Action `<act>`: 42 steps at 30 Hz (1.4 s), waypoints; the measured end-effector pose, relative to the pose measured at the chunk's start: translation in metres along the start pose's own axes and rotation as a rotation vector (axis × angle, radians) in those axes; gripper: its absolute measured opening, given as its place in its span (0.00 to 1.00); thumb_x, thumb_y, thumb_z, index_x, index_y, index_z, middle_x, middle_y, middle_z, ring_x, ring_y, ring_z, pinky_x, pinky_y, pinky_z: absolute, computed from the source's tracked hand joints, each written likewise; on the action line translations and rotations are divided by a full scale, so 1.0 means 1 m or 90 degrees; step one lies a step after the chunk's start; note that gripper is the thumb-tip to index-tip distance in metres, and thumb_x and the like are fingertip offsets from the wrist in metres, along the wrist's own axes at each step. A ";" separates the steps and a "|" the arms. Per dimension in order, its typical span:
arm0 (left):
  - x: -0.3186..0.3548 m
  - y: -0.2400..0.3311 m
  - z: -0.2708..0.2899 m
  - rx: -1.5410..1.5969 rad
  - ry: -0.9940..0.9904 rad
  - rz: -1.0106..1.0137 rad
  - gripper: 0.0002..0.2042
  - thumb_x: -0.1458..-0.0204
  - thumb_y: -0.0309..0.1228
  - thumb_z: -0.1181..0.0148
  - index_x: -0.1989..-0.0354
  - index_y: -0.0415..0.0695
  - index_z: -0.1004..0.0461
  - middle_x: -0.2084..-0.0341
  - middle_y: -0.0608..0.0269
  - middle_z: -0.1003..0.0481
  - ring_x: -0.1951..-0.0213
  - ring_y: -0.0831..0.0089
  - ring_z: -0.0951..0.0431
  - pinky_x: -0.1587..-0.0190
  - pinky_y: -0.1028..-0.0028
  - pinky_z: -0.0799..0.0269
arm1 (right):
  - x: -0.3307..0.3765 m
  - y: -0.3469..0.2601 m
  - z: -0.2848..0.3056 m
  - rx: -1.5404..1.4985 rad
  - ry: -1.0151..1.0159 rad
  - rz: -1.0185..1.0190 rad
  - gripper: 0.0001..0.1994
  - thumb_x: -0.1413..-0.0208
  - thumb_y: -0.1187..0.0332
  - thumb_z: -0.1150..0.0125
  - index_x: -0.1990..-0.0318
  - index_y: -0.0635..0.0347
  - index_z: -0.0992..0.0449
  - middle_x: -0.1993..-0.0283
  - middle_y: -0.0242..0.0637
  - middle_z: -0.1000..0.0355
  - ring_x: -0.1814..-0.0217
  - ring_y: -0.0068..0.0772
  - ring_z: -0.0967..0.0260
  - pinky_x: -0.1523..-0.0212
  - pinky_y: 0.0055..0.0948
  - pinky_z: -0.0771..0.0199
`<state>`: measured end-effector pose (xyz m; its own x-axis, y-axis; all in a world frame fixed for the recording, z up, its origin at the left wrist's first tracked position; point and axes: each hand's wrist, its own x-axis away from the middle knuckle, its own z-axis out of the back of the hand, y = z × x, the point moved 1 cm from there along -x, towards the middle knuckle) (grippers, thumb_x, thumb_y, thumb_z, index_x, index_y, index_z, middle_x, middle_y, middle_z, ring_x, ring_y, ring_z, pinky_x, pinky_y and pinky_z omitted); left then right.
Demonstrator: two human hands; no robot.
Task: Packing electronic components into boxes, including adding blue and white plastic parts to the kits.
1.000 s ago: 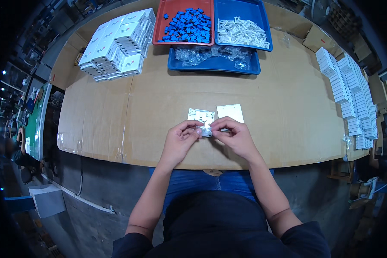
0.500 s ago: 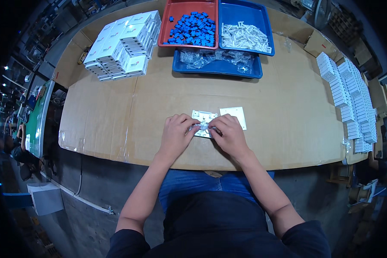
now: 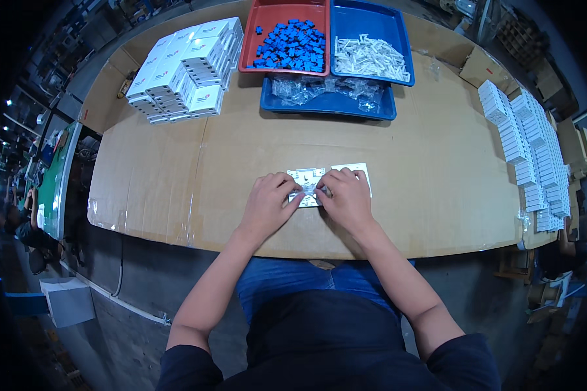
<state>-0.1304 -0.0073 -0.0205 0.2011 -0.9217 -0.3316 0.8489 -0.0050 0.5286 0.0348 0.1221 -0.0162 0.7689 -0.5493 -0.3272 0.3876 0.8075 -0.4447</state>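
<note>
Head view — white part (image 3: 306, 174) over brown cardboard (image 3: 241, 150); grey floor (image 3: 156, 274) below.

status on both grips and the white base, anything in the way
Left grip and right grip over white base, exact hold unclear. Base on cardboard. Only white plate close by, partly hidden by right grip.

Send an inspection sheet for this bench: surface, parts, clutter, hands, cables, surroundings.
Surface: cardboard-covered table, creased on its left side.
Parts: white housing, inside exposed; white plate right of it.
Clutter: red tray holding blue pieces; blue tray holding white pieces; lower blue tray holding clear plastic; left white stack; right white stack.
Hands: left hand and right hand both at housing; grip unclear.
Cables: white pipe or cable along floor, left.
Surroundings: green table and person, left.
</note>
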 end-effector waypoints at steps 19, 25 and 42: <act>0.013 0.006 -0.011 -0.009 0.028 -0.070 0.14 0.48 0.35 0.28 0.56 0.43 0.19 0.54 0.61 0.22 0.51 0.59 0.24 0.48 0.61 0.29 | -0.012 0.012 0.015 0.097 -0.162 0.154 0.04 0.48 0.69 0.32 0.65 0.54 0.17 0.65 0.32 0.25 0.58 0.35 0.24 0.50 0.42 0.34; 0.014 0.011 -0.014 -0.011 0.021 -0.053 0.17 0.49 0.37 0.28 0.53 0.43 0.21 0.54 0.61 0.22 0.50 0.59 0.25 0.47 0.61 0.30 | -0.016 0.011 0.017 0.108 -0.184 0.188 0.04 0.49 0.70 0.34 0.66 0.54 0.17 0.65 0.35 0.23 0.57 0.37 0.24 0.51 0.41 0.34; 0.002 -0.005 -0.011 0.005 -0.012 0.001 0.43 0.60 0.49 0.22 0.36 0.41 0.31 0.42 0.50 0.32 0.37 0.50 0.33 0.33 0.52 0.41 | -0.081 0.039 0.078 -0.137 -0.216 -0.078 0.09 0.38 0.68 0.37 0.55 0.62 0.17 0.59 0.44 0.18 0.59 0.46 0.20 0.56 0.41 0.21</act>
<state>-0.1291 -0.0044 -0.0324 0.1937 -0.9288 -0.3159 0.8443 -0.0061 0.5359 0.0269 0.2146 0.0582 0.8614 -0.5077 0.0170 0.4000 0.6573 -0.6387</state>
